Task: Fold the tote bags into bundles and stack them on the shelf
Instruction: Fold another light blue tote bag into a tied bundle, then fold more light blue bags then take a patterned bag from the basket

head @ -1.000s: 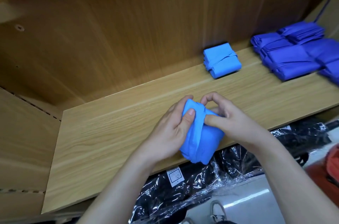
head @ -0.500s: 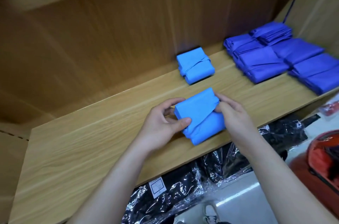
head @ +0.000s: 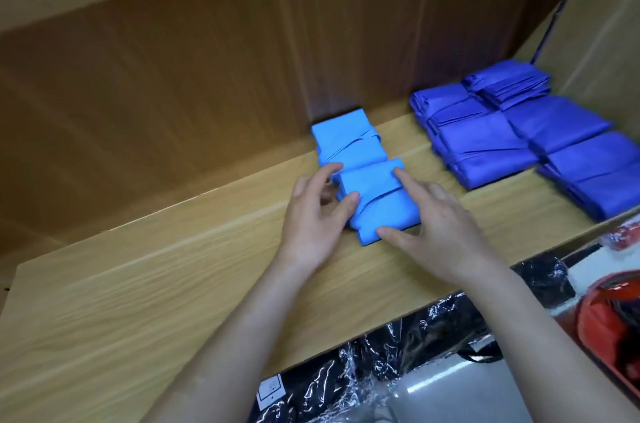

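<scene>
Light-blue bundle [head: 375, 202] folded, on shelf [head: 173, 284], touching first bundle [head: 346, 142] — left hand [head: 311, 221] grip curled round its side, right hand [head: 446, 225] flat, pressing. Dark-blue bundles [head: 485, 145] already placed — release not yet done.

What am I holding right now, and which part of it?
The nearer light blue bundle, resting on the shelf. The left hand pinches its left edge between thumb and fingers; the right hand rests straight fingers on its right side.
</scene>
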Demonstrator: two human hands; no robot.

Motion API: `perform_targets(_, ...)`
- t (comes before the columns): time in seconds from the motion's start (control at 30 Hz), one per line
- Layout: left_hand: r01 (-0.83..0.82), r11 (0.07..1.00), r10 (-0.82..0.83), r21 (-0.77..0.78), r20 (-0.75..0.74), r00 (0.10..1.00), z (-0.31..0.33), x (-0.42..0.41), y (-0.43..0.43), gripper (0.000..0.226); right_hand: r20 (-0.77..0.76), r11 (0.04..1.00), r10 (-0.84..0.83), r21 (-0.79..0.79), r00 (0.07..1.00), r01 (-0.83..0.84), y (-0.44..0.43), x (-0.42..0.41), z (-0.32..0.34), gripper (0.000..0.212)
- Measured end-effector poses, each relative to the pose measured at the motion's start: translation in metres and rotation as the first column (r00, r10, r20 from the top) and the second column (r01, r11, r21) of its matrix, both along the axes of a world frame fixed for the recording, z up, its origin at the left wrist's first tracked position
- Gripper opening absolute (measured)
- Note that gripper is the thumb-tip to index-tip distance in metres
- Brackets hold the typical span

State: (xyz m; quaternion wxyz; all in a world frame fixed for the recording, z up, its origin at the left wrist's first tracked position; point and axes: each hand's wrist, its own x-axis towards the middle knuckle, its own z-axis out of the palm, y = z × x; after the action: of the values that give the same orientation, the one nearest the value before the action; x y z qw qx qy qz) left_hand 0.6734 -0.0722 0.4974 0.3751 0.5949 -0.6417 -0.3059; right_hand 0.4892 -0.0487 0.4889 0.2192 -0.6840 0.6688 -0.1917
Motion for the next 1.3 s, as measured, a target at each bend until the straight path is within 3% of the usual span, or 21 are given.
perform_targets(0.07,0.173,0.984,-0.175,0.045,0.045,0.984,-0.001,0.005,0.007,0.056,0.015,0.999,0.027,-0.045,1.0,-0.026,-0.004,-0.004,-0.004,0.09)
perform_targets(0.13,0.22,0.97,-0.234,0.102,0.161,0.959,-0.006,0.005,0.011,0.069,0.032,0.996,0.066,-0.063,0.997,-0.064,-0.009,-0.009,-0.006,0.089)
perform_targets(0.27,0.105,0.994,-0.109,0.028,0.222,0.969,-0.007,-0.006,0.006,0.067,0.045,0.989,0.129,-0.083,0.991,-0.125,-0.019,-0.017,-0.008,0.086)
perform_targets(0.43,0.072,0.996,-0.077,0.044,0.125,0.989,-0.006,-0.011,0.006,0.058,0.145,0.986,0.157,-0.073,0.977,-0.148,-0.018,-0.026,-0.005,0.081)
perform_targets(0.57,0.08,0.997,-0.08,0.004,0.056,0.995,-0.003,-0.004,0.013,0.056,0.262,0.988,-0.01,-0.143,0.965,0.049,-0.001,-0.034,0.002,0.06)
perform_targets(0.7,0.07,0.992,-0.07,-0.106,0.006,0.998,0.006,0.009,0.032,0.028,0.361,0.943,-0.179,-0.201,0.915,0.263,0.038,-0.048,0.013,0.028)
perform_targets(0.83,0.106,0.988,-0.105,-0.109,0.016,0.994,0.014,0.024,0.06,0.025,0.242,0.919,-0.289,-0.2,0.926,0.339,0.094,-0.057,0.016,0.016)
perform_targets(1.03,0.318,0.948,-0.317,-0.017,0.046,0.947,0.01,0.036,0.111,0.033,-0.079,0.928,-0.366,-0.101,0.927,0.358,0.188,-0.069,0.002,0.02)
perform_targets(1.13,0.456,0.889,-0.448,-0.043,0.122,0.886,0.005,0.03,0.133,0.042,-0.181,0.915,-0.403,-0.062,0.897,0.399,0.233,-0.074,-0.011,0.018)
perform_targets(1.3,0.686,0.726,-0.676,0.044,0.226,0.701,-0.019,-0.012,0.164,0.025,-0.217,0.81,-0.571,0.005,0.792,0.586,0.322,-0.103,-0.034,0.024)
